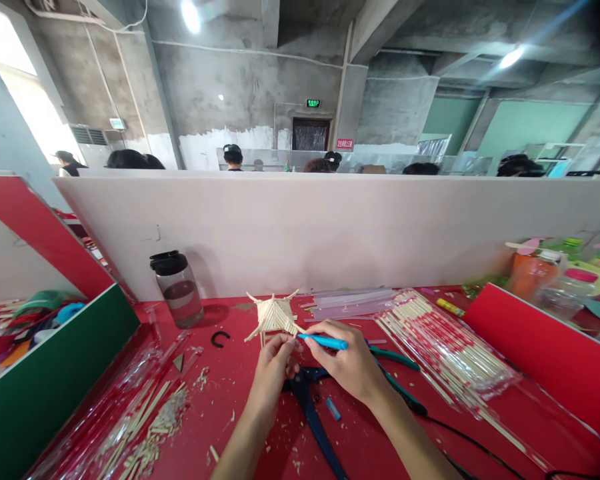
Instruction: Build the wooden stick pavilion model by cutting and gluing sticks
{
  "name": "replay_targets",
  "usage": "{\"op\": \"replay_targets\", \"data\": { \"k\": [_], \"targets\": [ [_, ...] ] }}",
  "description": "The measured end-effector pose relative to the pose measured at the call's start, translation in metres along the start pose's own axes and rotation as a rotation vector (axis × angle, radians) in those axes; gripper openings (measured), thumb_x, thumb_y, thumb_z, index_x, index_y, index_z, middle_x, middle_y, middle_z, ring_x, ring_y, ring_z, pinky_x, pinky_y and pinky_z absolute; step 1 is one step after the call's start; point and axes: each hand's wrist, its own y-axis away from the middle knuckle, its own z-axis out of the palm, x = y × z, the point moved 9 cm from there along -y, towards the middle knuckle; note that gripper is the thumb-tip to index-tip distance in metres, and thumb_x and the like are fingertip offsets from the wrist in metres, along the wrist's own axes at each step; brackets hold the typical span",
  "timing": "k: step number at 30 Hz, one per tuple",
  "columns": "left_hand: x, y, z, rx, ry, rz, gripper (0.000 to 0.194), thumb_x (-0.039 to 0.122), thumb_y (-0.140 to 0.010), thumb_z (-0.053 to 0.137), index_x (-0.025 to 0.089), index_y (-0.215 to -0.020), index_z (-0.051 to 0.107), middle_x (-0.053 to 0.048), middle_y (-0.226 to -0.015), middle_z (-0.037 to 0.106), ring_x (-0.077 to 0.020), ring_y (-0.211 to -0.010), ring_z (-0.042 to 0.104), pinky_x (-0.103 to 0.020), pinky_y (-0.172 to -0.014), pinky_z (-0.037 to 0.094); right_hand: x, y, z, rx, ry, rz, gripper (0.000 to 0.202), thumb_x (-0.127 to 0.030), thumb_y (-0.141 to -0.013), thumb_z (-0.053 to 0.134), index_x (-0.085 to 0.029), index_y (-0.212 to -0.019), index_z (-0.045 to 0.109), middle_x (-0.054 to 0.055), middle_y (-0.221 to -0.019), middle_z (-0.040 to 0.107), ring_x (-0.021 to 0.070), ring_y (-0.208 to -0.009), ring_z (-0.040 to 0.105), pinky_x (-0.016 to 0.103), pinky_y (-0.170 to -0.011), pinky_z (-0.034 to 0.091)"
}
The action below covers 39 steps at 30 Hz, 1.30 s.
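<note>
My left hand (275, 365) pinches the lower right corner of a small pavilion model (274, 313) built from pale wooden sticks, with a peaked roof and upturned corners. In my right hand (347, 360) is a slim blue pen (330, 342), its tip against or very close to that same corner. Beneath my hands lies a cutter with dark blue handles (313, 417), its head partly hidden. A short blue cap (333, 409) rests beside it. Teal-and-black handled pliers (397, 360) are partly covered by my right hand.
A water bottle (179, 290) stands at the back left. Stick offcuts (155, 427) and plastic wrappers litter the left side. Bagged sticks (440, 340) lie to the right, near a black cable (475, 443). Green (65, 393) and red (545, 363) panels flank the table, with a white partition (330, 233) behind.
</note>
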Motion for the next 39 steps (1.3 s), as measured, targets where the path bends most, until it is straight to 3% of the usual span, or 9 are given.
{"op": "replay_targets", "data": {
  "k": [10, 27, 39],
  "targets": [
    [-0.003, -0.001, 0.000, -0.019, 0.003, 0.002, 0.043, 0.055, -0.068, 0.076, 0.016, -0.075, 0.061, 0.002, -0.065, 0.062, -0.0047, -0.041, 0.045, -0.018, -0.043, 0.034, -0.002, 0.000, 0.003, -0.016, -0.044, -0.010, 0.011, -0.027, -0.094, 0.060, -0.025, -0.098, 0.071, 0.002, -0.095, 0.073, 0.0194, -0.089, 0.069, 0.026, -0.080, 0.050],
    [-0.001, -0.002, 0.001, -0.026, 0.014, 0.009, 0.044, 0.056, -0.067, 0.076, 0.016, -0.076, 0.060, 0.001, -0.072, 0.066, -0.0047, -0.044, 0.050, -0.017, -0.043, 0.033, -0.001, 0.001, 0.003, -0.021, -0.003, 0.000, 0.010, -0.026, -0.093, 0.061, -0.024, -0.095, 0.070, 0.001, -0.093, 0.073, 0.0169, -0.086, 0.068, 0.024, -0.079, 0.049],
    [-0.005, -0.003, -0.003, -0.009, 0.028, 0.007, 0.043, 0.054, -0.066, 0.076, 0.016, -0.076, 0.058, 0.001, -0.073, 0.065, -0.0045, -0.042, 0.048, -0.018, -0.041, 0.031, -0.014, -0.002, -0.022, 0.007, 0.043, -0.024, 0.016, -0.032, -0.096, 0.056, -0.023, -0.094, 0.069, 0.001, -0.088, 0.072, 0.0165, -0.082, 0.067, 0.025, -0.076, 0.050]
  ]
}}
